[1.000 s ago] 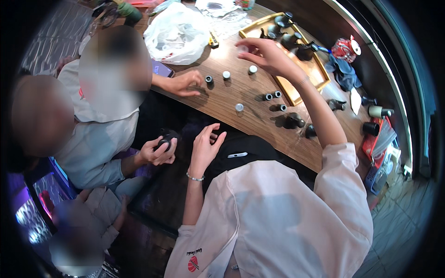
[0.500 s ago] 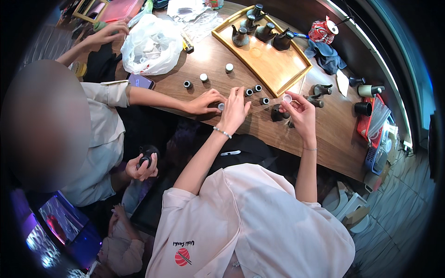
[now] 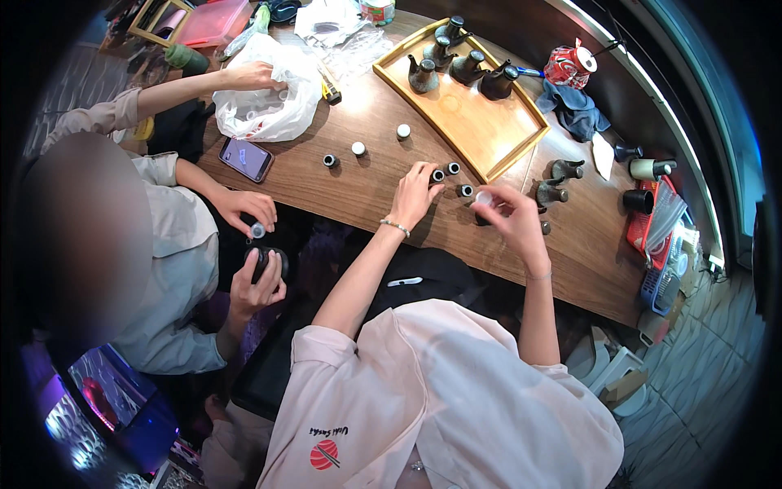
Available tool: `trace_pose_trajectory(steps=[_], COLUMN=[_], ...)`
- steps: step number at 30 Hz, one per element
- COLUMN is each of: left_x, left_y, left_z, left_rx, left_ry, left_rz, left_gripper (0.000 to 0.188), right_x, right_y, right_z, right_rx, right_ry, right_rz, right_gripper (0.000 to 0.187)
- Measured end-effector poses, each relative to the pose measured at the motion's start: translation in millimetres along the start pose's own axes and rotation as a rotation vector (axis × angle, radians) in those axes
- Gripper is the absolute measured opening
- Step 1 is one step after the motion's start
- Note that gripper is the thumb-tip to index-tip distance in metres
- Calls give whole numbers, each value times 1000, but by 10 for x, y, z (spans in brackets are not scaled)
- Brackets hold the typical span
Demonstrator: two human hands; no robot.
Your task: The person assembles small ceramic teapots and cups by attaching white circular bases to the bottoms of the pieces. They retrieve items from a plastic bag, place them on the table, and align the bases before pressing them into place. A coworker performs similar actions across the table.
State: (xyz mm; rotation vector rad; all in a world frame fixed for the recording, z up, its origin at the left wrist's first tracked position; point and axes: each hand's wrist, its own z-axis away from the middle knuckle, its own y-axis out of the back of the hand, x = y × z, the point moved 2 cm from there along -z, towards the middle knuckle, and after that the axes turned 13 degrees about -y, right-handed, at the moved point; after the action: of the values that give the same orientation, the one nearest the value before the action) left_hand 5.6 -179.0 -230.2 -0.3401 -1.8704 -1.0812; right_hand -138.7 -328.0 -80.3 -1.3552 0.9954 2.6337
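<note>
My left hand [image 3: 415, 198] rests low over the table, thumb and fingertips closed about a small black cylinder with a pale top [image 3: 437, 175]. Two similar cylinders stand close by, one behind it [image 3: 453, 169] and one to its right [image 3: 465, 191]. In my right hand [image 3: 520, 224], thumb and fingers pinch a small translucent white cap [image 3: 484, 198]. A dark thing [image 3: 486, 216] just below that cap is mostly hidden by the hand. Right of my right hand, two dark spouted bottles [image 3: 551, 192] [image 3: 566, 169] are on the table.
A wooden tray [image 3: 489, 122] with several dark spouted bottles stands at the back. To my left a co-worker holds a black bottle [image 3: 270, 266] and a clear cap [image 3: 258, 231]. Another person's hand [image 3: 254, 76] reaches into a white plastic bag [image 3: 269, 118]. A phone [image 3: 246, 159] lies nearby.
My left hand has come to the black cylinder. My right hand has shifted slightly left and down with the cap. The co-worker's hand has carried a cap off the table to the black bottle.
</note>
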Motion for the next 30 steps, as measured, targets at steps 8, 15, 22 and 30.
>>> trace_pose_trajectory(steps=[8, 15, 22, 30], left_x=[-56, 100, 512, 907], left_y=[13, 393, 923, 1442], left_z=[8, 19, 43, 140], left_rx=[42, 66, 295, 442], left_ry=[-27, 55, -28, -52], left_rz=[7, 142, 246, 281], left_gripper=[34, 34, 38, 40], right_x=[322, 555, 580, 580], right_y=[-994, -1366, -1442, -1352], right_z=[236, -123, -284, -361], right_rx=[-111, -41, -69, -48], right_ry=[72, 26, 106, 178], right_rz=[734, 719, 633, 591], right_gripper=[21, 35, 39, 19])
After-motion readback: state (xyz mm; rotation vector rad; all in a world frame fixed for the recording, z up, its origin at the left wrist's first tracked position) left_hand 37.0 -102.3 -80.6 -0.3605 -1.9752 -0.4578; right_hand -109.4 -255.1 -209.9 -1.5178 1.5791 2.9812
